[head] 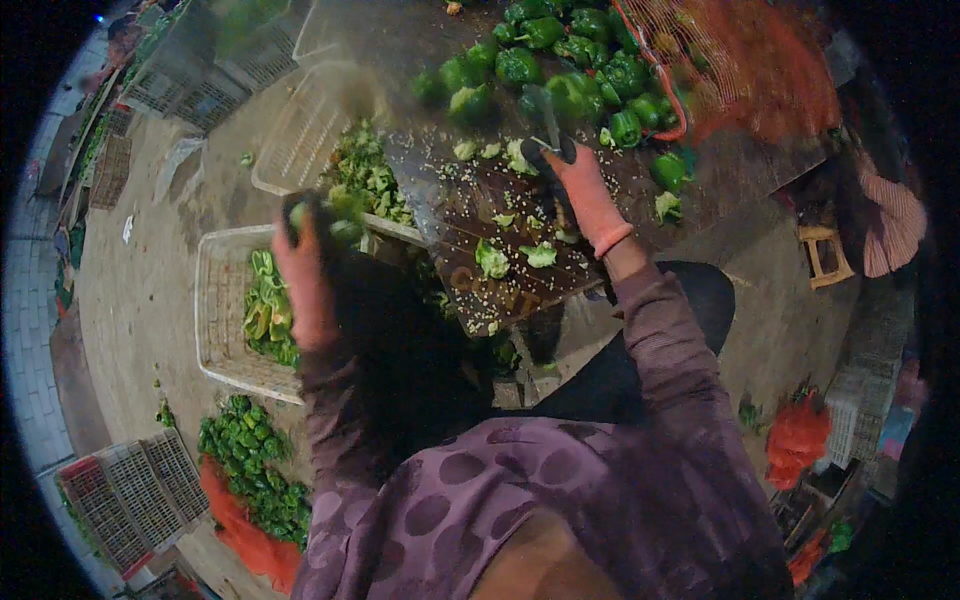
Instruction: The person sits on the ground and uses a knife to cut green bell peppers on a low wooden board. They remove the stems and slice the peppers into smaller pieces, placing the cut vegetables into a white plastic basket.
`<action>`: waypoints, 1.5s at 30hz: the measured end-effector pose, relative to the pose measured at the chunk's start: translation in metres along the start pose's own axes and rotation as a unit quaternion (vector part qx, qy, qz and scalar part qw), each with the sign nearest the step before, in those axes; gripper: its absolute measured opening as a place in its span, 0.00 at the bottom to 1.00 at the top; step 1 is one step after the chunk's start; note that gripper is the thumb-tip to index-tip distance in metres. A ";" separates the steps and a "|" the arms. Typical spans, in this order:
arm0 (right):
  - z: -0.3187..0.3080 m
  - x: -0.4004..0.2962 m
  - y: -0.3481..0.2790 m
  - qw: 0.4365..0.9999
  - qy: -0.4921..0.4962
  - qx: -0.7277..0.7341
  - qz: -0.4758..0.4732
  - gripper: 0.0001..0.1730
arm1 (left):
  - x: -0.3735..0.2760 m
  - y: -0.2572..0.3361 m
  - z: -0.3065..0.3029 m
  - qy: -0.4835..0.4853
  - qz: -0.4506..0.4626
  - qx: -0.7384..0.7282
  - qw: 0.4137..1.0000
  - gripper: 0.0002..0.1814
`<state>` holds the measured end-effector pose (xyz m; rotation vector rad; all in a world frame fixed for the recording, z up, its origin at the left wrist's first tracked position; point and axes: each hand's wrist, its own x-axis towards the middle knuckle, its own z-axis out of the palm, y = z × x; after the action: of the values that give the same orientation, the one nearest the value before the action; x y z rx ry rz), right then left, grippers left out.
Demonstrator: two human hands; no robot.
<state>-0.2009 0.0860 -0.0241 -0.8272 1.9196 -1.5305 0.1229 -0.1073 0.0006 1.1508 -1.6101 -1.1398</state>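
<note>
My left hand (pixel 301 255), in a pink glove with dark fingers, is over the edge of a white plastic crate (pixel 217 300), with a blurred green pepper piece (pixel 341 217) at its fingers. Cut green peppers (pixel 270 307) lie in that crate. My right hand (pixel 570 180), gloved alike, holds a small knife (pixel 553 120) over a dark tabletop (pixel 480 202). Pepper cores (pixel 491 259) and many pale seeds are scattered there. Whole green peppers (pixel 574 94) are heaped beyond the knife, beside an orange mesh sack (pixel 757 67).
Pepper scraps (pixel 367 165) lie left of the tabletop, next to another crate (pixel 300 135). More peppers (pixel 247 442) spill from a red sack (pixel 255 532) at lower left, near stacked crates (pixel 131 495). A small stool (pixel 825 255) stands at right.
</note>
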 end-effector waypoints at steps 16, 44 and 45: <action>0.067 0.101 -0.048 0.807 -0.084 -0.538 -0.227 0.27 | 0.019 -0.009 -0.030 -0.071 -0.005 0.127 0.989 0.22; 0.029 -0.049 -0.043 0.949 -0.083 0.295 0.072 0.25 | -0.083 0.054 0.165 -0.216 0.061 -0.257 0.940 0.25; 0.030 -0.048 -0.048 0.970 -0.065 0.226 0.057 0.25 | -0.082 0.061 0.163 -0.232 0.014 -0.267 0.935 0.24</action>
<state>-0.1409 0.0949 0.0181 -0.5850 1.4169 -1.7035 -0.0253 0.0149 0.0099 0.5206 -1.4926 -1.7878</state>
